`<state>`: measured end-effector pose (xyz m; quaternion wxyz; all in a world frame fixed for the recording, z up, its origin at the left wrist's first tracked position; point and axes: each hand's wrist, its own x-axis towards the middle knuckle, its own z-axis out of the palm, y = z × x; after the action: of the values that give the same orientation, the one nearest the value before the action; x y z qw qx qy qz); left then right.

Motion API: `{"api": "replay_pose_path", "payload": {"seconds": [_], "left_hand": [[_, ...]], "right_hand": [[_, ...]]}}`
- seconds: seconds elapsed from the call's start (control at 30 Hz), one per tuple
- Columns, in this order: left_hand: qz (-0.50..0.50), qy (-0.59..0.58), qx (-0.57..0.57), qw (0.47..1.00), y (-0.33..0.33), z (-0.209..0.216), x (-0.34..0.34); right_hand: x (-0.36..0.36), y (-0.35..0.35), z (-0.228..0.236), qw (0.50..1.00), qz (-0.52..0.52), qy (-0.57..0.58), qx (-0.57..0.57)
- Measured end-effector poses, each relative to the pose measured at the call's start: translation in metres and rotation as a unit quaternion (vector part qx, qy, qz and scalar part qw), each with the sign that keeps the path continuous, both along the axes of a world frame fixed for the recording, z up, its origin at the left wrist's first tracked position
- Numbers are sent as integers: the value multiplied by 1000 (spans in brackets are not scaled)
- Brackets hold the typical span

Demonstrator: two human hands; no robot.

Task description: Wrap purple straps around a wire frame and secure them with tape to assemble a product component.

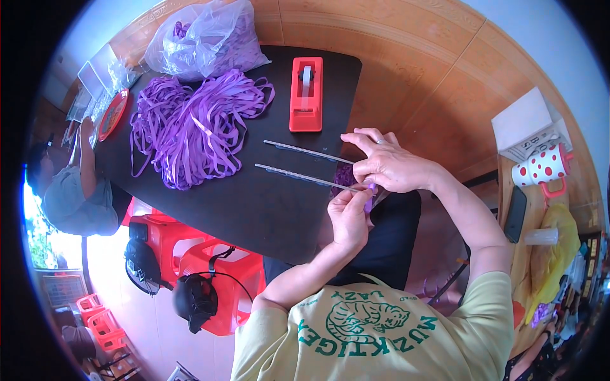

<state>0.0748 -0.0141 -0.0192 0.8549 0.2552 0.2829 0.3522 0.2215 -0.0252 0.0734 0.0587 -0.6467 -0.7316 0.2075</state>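
Observation:
My left hand (349,219) is closed in a pinch on a short purple ribbon (370,199) by the table's right edge. Just above it, my right hand (391,164) has its thumb and forefinger at the ribbon's upper end, the other fingers lifted and spread. Two thin twisted metal rods (298,174) stick out leftward over the dark table (273,216), side by side. The nearer rod's end is beside my left fingertips; the farther one passes behind my right hand. More purple material shows between the rods, partly hidden by my hands.
A large heap of purple ribbons (197,127) lies on the table, with a stuffed plastic bag (206,41) behind. A red tape dispenser (306,95) stands beyond the rods. Red stools (225,286) hold black caps at left. Another person (79,197) sits far left. A dotted cup (540,166) stands right.

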Motion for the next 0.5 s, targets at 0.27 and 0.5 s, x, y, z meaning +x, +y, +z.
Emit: {"api": "replay_pose_path", "payload": {"seconds": [0.27, 0.5], "left_hand": [[-8, -16, -1, 1000, 2, 0, -1], [-45, -36, -49, 997, 7, 6, -6]], "right_hand": [[10, -17, -11, 983, 7, 108, 148], [12, -42, -53, 924, -60, 226, 302]]}}
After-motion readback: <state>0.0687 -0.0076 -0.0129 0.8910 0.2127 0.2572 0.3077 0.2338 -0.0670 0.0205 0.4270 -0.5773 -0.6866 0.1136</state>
